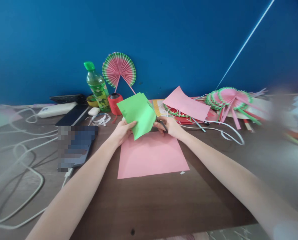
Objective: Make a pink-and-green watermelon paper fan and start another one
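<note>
Green paper (139,115), seemingly more than one layer, is held up above the table's middle. My left hand (124,132) grips its lower left edge, thumb on top. Black-handled scissors (163,126) are in my right hand (170,126), at the right edge of the green paper; their blades are mostly hidden. Beneath both hands a pink sheet (152,156) lies flat on the brown table (163,206). A small white scrap (182,172) rests by its lower right corner.
Behind stand a green bottle (98,88), a red cylinder (115,104) and a pink-green paper fan (119,70). A phone (81,146) and white cables (40,173) lie left. Another pink sheet (187,104) and folded fans (230,98) are at back right.
</note>
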{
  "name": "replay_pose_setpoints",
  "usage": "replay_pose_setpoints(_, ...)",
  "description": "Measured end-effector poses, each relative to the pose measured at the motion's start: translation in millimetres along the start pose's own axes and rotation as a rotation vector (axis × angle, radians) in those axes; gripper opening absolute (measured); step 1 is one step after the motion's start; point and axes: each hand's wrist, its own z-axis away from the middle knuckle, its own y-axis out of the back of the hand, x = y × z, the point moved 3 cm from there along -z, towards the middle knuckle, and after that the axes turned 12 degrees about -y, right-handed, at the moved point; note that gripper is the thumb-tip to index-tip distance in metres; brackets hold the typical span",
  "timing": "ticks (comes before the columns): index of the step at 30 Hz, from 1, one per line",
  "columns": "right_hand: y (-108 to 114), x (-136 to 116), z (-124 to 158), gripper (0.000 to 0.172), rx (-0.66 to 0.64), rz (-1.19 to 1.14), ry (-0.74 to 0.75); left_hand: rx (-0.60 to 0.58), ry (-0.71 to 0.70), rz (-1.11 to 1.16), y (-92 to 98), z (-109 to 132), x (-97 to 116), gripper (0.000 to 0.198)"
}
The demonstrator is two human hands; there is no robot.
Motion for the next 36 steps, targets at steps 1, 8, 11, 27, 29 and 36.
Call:
replay_pose_setpoints(1,-0.1,-0.5,0.5,0.030,-0.001,-0.007,-0.001,-0.001,0.000,0.002,0.0,0.0,0.1,0.025)
replay_pose_setpoints(8,0.3,-1.5,3.3,0.032,0.002,-0.074,-0.019,-0.011,0.006,-0.019,-0.4,0.4,0.2,0.022)
replay_pose_setpoints(11,0.9,-1.1,3.2,0.033,-0.008,-0.073,-0.021,-0.022,0.012,-0.019,-0.8,0.9,0.4,0.023)
replay_pose_setpoints(27,1.7,-3.6,3.7,0.036,-0.019,-0.090,0.014,-0.115,0.008,-0.038,-1.9,2.4,-1.3,0.033)
replay_pose_setpoints(29,1.6,-1.5,2.9,0.035,-0.016,-0.091,0.008,-0.112,0.009,-0.040,-2.1,2.9,-1.0,0.033)
replay_pose_setpoints(36,0.9,2.8,0.8,0.031,-0.010,-0.104,0.011,-0.087,0.017,-0.043,-3.8,5.2,1.5,0.028)
